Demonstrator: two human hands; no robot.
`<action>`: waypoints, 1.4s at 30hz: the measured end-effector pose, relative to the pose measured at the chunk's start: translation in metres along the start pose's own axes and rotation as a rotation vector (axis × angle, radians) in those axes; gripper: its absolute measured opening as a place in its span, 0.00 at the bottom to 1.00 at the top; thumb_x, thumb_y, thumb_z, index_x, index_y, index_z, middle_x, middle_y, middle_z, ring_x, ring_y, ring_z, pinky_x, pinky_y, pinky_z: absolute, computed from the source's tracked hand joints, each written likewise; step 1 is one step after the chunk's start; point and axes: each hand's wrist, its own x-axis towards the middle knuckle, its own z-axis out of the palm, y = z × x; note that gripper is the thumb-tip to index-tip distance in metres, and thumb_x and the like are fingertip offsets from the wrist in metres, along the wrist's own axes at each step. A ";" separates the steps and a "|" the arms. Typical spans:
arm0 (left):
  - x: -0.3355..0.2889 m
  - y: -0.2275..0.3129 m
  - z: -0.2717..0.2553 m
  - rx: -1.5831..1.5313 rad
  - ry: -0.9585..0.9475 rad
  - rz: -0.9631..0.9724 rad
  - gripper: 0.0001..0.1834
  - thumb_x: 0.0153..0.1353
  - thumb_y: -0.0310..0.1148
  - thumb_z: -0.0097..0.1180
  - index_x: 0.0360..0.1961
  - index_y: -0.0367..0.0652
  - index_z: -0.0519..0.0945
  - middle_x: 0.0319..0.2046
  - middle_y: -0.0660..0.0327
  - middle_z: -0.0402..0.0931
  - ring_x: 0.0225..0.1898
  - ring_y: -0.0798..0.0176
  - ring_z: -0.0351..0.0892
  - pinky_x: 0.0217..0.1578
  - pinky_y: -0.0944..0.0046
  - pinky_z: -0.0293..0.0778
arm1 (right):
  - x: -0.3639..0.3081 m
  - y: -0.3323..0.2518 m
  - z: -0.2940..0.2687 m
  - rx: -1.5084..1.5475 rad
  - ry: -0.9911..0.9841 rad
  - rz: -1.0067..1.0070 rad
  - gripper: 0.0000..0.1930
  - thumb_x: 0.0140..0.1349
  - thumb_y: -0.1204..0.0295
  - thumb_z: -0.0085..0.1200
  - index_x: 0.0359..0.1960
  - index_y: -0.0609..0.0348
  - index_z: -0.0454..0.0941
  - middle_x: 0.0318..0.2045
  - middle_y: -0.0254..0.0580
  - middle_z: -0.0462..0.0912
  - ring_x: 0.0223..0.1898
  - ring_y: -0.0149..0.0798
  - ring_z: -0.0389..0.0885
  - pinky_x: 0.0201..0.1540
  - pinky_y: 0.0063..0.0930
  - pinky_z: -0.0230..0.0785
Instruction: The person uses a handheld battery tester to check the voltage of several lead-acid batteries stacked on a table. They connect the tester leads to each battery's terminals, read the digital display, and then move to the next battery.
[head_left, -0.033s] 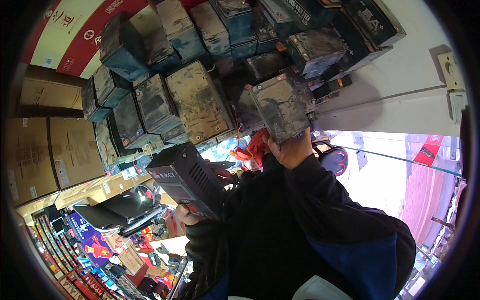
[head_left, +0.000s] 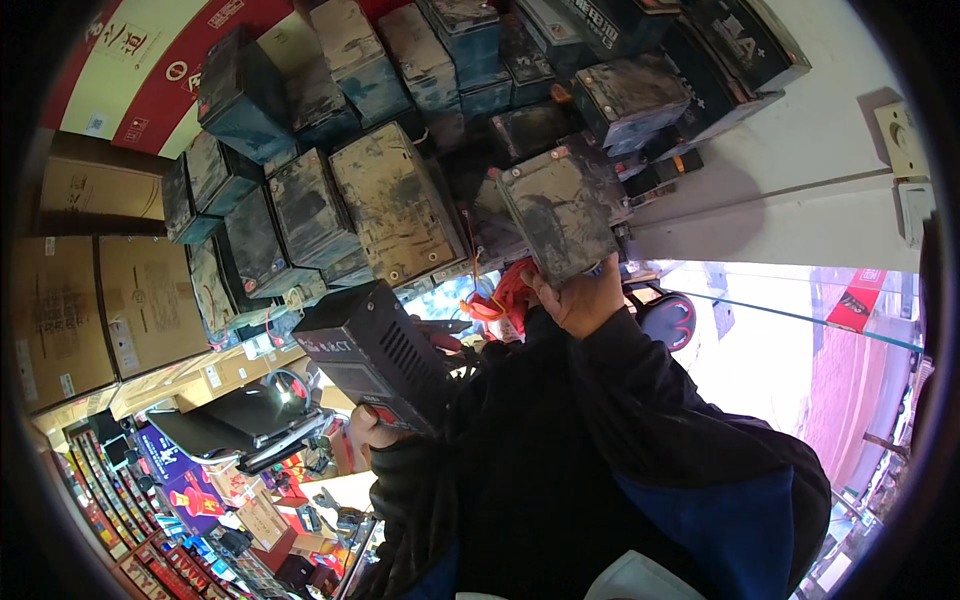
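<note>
My left hand [head_left: 375, 430] grips a black metal box with side vent slots and a small panel [head_left: 365, 345], probably an electrical device; its fingers are mostly hidden underneath. Dark clips or leads [head_left: 440, 327] show beside the box, partly hidden. At the near end of a dusty block-shaped battery [head_left: 555, 215], my right hand [head_left: 590, 298] is closed round its edge. That battery is tilted in front of the stacked ones, and I cannot tell whether it still rests on them. Against my right hand hangs a red plastic bag [head_left: 515, 292].
Several dusty batteries [head_left: 395, 200] are piled ahead. Cardboard boxes [head_left: 150, 300] stand at the left, above packed shelves [head_left: 110, 490]. A glass edge [head_left: 800, 310] and a bright floor lie to the right, with a black round seat-like object [head_left: 668, 322] nearby.
The black box has turned and risen very slightly. The battery in my right hand has shifted a touch to the left. Both grips stay the same.
</note>
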 end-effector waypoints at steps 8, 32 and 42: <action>-0.002 -0.002 -0.009 -0.003 0.000 0.004 0.54 0.49 0.63 0.63 0.69 0.35 0.67 0.56 0.43 0.77 0.52 0.41 0.82 0.50 0.47 0.81 | -0.015 -0.015 -0.013 -0.066 0.059 0.125 0.50 0.63 0.27 0.45 0.73 0.55 0.60 0.70 0.52 0.68 0.69 0.62 0.66 0.67 0.52 0.65; 0.046 -0.026 0.024 -0.550 -0.341 -0.136 0.56 0.57 0.76 0.42 0.75 0.42 0.62 0.67 0.43 0.70 0.62 0.42 0.76 0.61 0.43 0.76 | -0.066 0.016 0.120 -1.195 -0.361 -0.352 0.32 0.67 0.75 0.61 0.71 0.61 0.64 0.63 0.54 0.76 0.56 0.39 0.78 0.55 0.32 0.74; 0.098 0.013 0.035 -0.094 -0.080 -0.106 0.24 0.71 0.43 0.54 0.62 0.39 0.75 0.50 0.52 0.84 0.47 0.55 0.87 0.46 0.55 0.85 | -0.059 -0.036 0.112 -0.897 -0.019 -0.674 0.20 0.73 0.72 0.56 0.64 0.62 0.72 0.37 0.42 0.82 0.28 0.32 0.78 0.27 0.27 0.71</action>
